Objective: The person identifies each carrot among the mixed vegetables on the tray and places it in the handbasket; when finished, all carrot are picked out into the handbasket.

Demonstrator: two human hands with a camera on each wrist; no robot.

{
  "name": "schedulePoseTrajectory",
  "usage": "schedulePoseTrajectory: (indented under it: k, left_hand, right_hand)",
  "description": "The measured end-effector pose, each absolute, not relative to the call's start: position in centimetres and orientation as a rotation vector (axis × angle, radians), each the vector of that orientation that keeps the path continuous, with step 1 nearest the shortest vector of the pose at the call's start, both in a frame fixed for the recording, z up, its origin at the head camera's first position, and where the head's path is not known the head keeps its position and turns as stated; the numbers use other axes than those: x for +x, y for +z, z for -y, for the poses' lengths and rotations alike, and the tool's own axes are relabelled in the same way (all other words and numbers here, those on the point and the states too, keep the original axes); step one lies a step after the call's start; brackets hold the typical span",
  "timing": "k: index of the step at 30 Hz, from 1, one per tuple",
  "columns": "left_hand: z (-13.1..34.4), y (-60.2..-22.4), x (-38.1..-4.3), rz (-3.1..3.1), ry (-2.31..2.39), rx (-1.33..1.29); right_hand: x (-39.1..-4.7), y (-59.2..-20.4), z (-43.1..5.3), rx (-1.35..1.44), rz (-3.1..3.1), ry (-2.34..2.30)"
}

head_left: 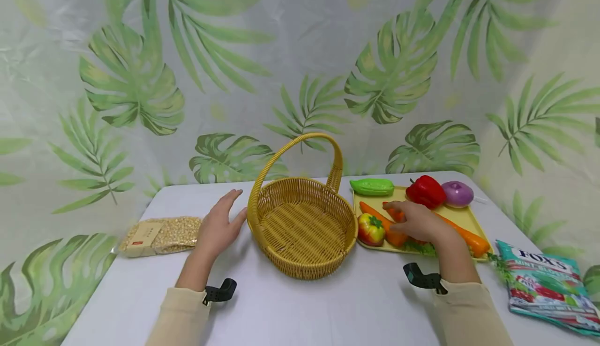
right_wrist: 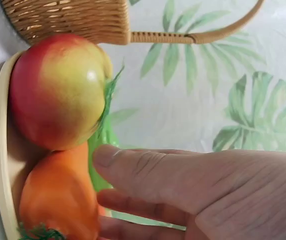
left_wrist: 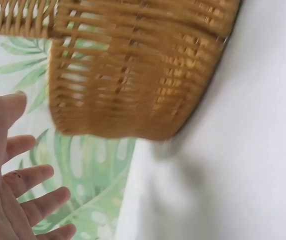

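Note:
A round wicker basket [head_left: 304,270] with a tall arched handle stands in the middle of the table. My left hand [head_left: 221,229] hovers just left of it, fingers spread and holding nothing; in the left wrist view the fingers are apart from the basket wall [left_wrist: 128,85]. My right hand [head_left: 419,222] is above the yellow tray [head_left: 464,214], its thumb and fingers apart close to an orange carrot [right_wrist: 58,195]. Beside that carrot lies a red-and-yellow tomato-like fruit [head_left: 371,230] with a green top. Part of the carrots is hidden under the hand.
The tray also bears a green bitter melon [head_left: 373,186], a red bell pepper [head_left: 426,192], a purple onion [head_left: 457,194] and another carrot [head_left: 474,243]. A bag of pale kernels [head_left: 173,234] lies left, and a teal FOX'S candy bag [head_left: 546,283] lies right.

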State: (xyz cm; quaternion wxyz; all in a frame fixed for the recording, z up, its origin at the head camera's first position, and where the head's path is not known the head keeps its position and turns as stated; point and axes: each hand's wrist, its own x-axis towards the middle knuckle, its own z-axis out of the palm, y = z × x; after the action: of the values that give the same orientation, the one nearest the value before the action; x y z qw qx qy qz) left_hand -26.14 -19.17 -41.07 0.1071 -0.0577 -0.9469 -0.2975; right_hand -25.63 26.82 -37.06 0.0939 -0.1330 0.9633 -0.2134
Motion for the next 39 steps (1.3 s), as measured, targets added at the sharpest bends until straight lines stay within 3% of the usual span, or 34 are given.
schedulePoseTrajectory:
  k: [17, 26, 39]
  left_hand:
    - [16.0, -44.5, -26.9, 2.371, -1.868, -0.101]
    - [15.6, -45.5, -27.0, 2.273, -1.941, -0.104]
    - [15.4, -46.8, -27.2, 2.286, -1.916, -0.185]
  right_hand:
    - [-27.0, -38.4, -26.6, -0.415, -2.851, -0.65]
    - [-27.2, -37.7, -27.0, -0.464, -3.035, -0.607]
    - [-25.7, -36.1, -26.9, -0.369, -3.12, -0.937]
